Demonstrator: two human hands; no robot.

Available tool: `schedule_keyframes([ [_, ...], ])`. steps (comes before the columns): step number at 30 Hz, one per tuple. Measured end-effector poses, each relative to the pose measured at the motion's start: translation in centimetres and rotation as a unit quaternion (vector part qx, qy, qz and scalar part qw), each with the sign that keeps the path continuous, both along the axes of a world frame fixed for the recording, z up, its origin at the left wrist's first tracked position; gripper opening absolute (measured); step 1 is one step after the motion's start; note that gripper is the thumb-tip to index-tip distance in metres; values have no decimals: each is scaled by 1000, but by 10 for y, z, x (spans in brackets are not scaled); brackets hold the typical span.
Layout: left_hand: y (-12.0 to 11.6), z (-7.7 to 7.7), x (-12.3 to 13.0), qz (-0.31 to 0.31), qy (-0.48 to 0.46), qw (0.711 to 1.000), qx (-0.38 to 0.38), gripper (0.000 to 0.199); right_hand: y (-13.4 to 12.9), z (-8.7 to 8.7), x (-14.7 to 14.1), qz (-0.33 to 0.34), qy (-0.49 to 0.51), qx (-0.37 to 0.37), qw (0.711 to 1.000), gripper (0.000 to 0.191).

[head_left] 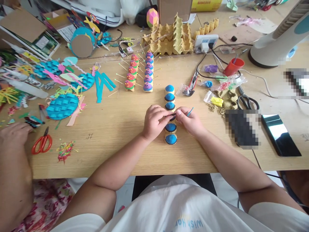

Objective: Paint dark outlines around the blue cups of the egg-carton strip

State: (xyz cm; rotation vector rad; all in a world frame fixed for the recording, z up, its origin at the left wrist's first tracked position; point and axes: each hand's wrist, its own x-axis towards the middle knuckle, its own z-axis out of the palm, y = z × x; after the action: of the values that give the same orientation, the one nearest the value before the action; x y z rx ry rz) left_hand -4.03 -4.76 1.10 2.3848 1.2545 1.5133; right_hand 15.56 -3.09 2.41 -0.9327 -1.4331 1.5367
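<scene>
In front of me stands a row of egg-carton cups topped with blue domes point(170, 96), several with a dark band round the base. Both hands meet over the middle of this row. My left hand point(156, 121) pinches a thin black strip point(173, 114), apparently soft clay, at one of the cups. From the other side, the thumb and forefinger of my right hand point(189, 121) close in at the strip's end. A thin blue stick point(190, 111) pokes out of my right hand. The fingers partly hide the cup beneath them.
Two finished-looking caterpillar rows, red-green point(132, 72) and purple point(148, 72), stand behind. Orange scissors point(42, 143), a co-worker's arm point(14, 161) and woven blue discs point(62, 106) lie left. At right are a red cup point(233, 66), black scissors point(247, 100) and a phone point(281, 135).
</scene>
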Motion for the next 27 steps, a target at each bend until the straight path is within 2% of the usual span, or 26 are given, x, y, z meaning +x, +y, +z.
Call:
schedule_keyframes([
  [8, 1, -1, 1, 9, 22, 1000, -2, 16, -1, 5, -3, -4, 30, -26, 999, 54],
  [13, 0, 2, 3, -11, 3, 1000, 24, 11, -1, 5, -1, -11, 0, 2, 1000, 59],
  [17, -1, 4, 2, -11, 6, 1000, 5, 19, 0, 4, 0, -8, -13, -1, 1000, 66],
  [22, -1, 2, -1, 2, -1, 1000, 11, 23, -2, 9, -1, 17, 26, -18, 999, 56],
  [27, 0, -1, 0, -8, -13, 1000, 21, 25, -3, 7, -2, -3, 28, 0, 1000, 56],
])
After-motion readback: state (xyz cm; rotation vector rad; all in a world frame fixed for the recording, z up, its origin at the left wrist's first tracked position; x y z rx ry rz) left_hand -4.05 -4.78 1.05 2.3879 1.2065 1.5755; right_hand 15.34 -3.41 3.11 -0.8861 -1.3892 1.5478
